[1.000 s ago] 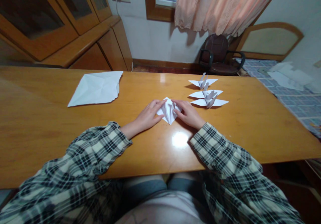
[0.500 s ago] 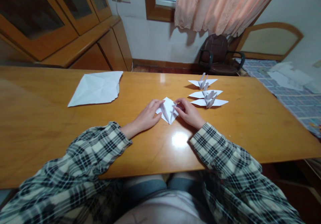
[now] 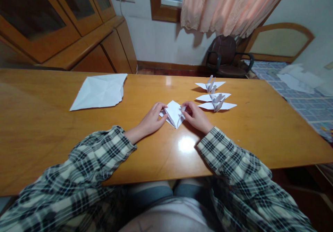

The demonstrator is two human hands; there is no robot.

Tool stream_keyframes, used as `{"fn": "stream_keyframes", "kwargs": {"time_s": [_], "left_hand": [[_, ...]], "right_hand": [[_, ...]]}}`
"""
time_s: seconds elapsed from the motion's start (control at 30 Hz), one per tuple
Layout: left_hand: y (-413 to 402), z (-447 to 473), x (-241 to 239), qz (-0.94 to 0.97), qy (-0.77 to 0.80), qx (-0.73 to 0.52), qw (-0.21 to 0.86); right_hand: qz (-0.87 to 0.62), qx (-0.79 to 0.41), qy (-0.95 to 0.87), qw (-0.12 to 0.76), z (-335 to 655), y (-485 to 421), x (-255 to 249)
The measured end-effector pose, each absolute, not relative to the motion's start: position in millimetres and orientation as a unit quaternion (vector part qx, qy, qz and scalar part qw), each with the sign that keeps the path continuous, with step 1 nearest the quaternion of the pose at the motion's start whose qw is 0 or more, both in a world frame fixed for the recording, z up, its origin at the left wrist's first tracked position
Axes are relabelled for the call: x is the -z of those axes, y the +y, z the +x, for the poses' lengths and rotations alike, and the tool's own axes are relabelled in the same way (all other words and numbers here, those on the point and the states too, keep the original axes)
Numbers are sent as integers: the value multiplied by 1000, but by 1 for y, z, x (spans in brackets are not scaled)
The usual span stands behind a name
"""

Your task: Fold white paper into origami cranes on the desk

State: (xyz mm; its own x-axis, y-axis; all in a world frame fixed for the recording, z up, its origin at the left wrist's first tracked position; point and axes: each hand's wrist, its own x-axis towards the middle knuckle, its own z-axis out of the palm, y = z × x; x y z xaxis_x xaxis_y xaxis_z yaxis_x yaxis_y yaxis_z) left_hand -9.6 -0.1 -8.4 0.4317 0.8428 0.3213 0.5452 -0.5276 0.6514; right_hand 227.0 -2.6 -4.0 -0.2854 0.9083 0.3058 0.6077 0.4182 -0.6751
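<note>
A partly folded white paper (image 3: 174,112), diamond-shaped with side flaps, lies on the table in front of me. My left hand (image 3: 154,117) pinches its left flap between thumb and fingers. On the opposite side, my right hand (image 3: 195,116) grips the right flap, fingers curled around the edge. Just beyond my right hand stand folded paper cranes with spread wings: one at the back (image 3: 210,85) and others close together in front, including a near crane (image 3: 218,104).
A creased sheet of white paper (image 3: 100,91) lies at the table's far left. The wooden table (image 3: 145,155) ends at a far edge, past which stand a brown armchair (image 3: 226,55) and wooden cabinets (image 3: 111,51). A bed (image 3: 293,86) is at the right.
The left flap has opened outward, my left fingers shifting slightly left with it. The diamond's middle face now shows wider. My right hand stays nearly in place, as do the cranes.
</note>
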Motion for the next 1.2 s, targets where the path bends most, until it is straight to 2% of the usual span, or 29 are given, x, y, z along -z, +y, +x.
{"fn": "stream_keyframes", "kwargs": {"time_s": [0.63,1.2], "left_hand": [[1,-11,10,835,406,-303,214],[7,-15,7,858,428,-247,137]], "right_hand": [[-460,-179,-810,315,229,-2,4],[-446,-211,-814,307,231,-1,-3]]}}
